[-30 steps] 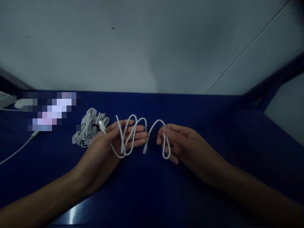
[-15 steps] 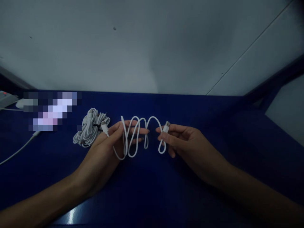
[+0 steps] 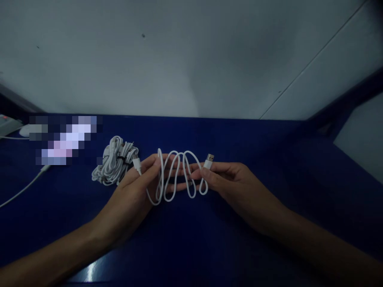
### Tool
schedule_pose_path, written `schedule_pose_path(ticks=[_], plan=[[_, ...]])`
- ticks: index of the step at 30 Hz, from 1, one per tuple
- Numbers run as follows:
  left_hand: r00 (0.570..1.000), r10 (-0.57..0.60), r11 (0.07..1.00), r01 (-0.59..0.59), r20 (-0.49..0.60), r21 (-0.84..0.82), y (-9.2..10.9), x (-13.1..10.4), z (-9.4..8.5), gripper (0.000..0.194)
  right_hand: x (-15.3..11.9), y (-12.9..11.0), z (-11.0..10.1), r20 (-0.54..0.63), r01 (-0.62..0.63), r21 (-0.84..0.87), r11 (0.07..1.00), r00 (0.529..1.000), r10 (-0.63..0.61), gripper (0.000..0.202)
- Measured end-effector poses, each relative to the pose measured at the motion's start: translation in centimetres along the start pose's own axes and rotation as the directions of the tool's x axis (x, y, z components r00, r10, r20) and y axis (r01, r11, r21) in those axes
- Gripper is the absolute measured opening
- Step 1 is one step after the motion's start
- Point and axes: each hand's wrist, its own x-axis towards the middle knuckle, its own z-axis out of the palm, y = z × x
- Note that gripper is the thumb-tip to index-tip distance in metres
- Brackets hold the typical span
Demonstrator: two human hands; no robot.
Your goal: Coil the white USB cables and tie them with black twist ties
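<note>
A white USB cable [image 3: 169, 200] hangs in loose zigzag loops between my two hands over the blue table. My left hand [image 3: 143, 179] holds the loops between thumb and fingers, its fingers stretched behind them. The cable's smaller plug [image 3: 137, 162] sticks up above the left thumb. My right hand [image 3: 227, 175] pinches the other end, just below the larger USB-A plug [image 3: 209, 158], which points up. The fingertips of both hands meet or nearly meet behind the loops. Beyond my left hand lies a pile of white cables [image 3: 113, 163], some bundled with dark ties.
The blue tabletop [image 3: 191, 247] runs back to a pale wall [image 3: 167, 67]. At far left a blurred-out bright object [image 3: 70, 139] has a white cord attached [image 3: 24, 189]. Behind it are a white item [image 3: 25, 130] and a box with a red light [image 3: 7, 124].
My hands have come closer together, the right one moving slightly left. The cable's loops are bunched more tightly between them.
</note>
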Motion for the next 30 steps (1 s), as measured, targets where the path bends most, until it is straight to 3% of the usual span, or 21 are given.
schedule_pose_path(ticks=[5,10,16,20,25,30], plan=[[0.998,-0.016,1.0,0.017,0.066,-0.01,-0.22,0.03,-0.28,0.032,0.13,-0.08,0.08,-0.013,-0.019,0.039,0.999,1.0,0.02,0.022],[0.996,0.006,0.998,-0.012,0.087,0.068,-0.3,0.03,-0.17,0.023,0.15,-0.12,0.12,-0.004,-0.037,0.123,0.992,0.999,0.038,0.02],[1.0,0.002,0.993,-0.003,0.009,0.119,-0.49,0.23,-0.43,0.024,0.02,-0.23,0.23,0.019,-0.054,0.157,0.986,0.998,0.052,0.02],[1.0,-0.016,0.994,0.014,0.011,0.104,-0.38,0.32,-0.55,0.026,-0.08,-0.23,0.16,0.046,-0.084,0.16,0.984,0.996,0.077,0.022],[0.998,-0.055,0.995,0.057,-0.021,0.087,-0.08,0.48,-0.38,0.032,-0.01,0.09,-0.18,-0.007,-0.085,0.167,0.982,0.996,0.087,0.025],[0.99,-0.105,0.992,0.098,0.09,0.074,-0.13,0.51,-0.61,0.029,0.13,0.36,-0.44,-0.046,-0.052,0.159,0.986,0.997,0.06,0.022]])
